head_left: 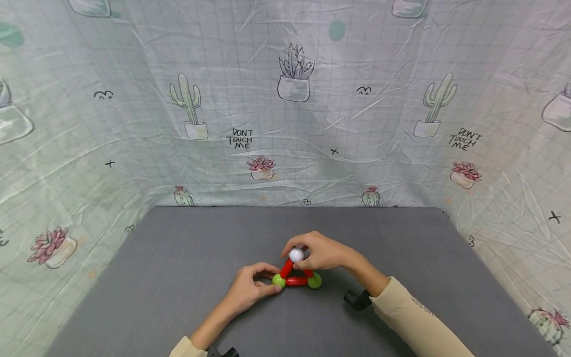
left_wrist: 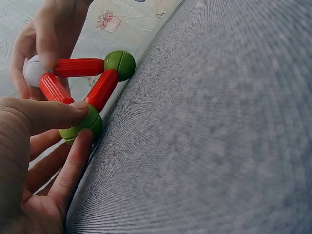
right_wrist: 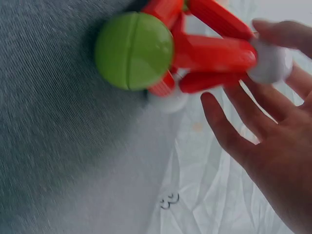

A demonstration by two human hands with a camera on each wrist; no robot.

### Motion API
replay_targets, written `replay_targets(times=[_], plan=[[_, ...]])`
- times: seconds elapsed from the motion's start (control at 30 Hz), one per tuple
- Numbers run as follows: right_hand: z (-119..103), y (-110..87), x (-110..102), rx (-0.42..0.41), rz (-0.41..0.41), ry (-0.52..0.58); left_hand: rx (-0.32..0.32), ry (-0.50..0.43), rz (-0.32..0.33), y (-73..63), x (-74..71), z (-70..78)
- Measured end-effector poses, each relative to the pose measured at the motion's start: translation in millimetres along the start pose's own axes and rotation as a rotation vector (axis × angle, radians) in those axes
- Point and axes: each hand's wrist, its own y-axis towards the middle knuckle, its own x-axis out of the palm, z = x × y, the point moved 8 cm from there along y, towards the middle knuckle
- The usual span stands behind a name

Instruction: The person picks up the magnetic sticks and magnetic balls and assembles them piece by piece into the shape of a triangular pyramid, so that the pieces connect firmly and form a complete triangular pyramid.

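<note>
A pyramid-like frame of red rods (head_left: 296,281) and balls stands on the grey surface. At its top is a white ball (head_left: 296,255), which my right hand (head_left: 327,252) grips between thumb and fingers. My left hand (head_left: 247,287) pinches the lower left green ball (left_wrist: 80,127) between thumb and index finger. Another green ball (head_left: 314,281) sits at the lower right corner, joined to the left one by a red rod. From the right wrist, several rods are seen meeting at the top ball, and a second white ball (right_wrist: 168,101) shows low at the back.
The grey cloth-like tabletop (head_left: 187,258) spreads around the frame. A pale curtain (head_left: 330,119) printed with cacti and potted plants surrounds it at the back and sides. A dark wrist strap piece (head_left: 357,300) juts out beneath my right forearm.
</note>
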Motion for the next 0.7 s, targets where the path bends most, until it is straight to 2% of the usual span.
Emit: replay_targets(times=[0.2,0.57,0.7], plan=[[4,-14.6,-16,0.001,0.042,0.115,0.004,-0.010,-0.002,0.7,1.2,-2.1],[18,-45.3,-39,0.040,0.099,0.081,0.013,0.002,0.032,0.3,-1.1,-1.4],[20,-56.5,-45,0.047,0.111,0.056,0.034,0.004,0.032,0.5,-0.1,-0.2]])
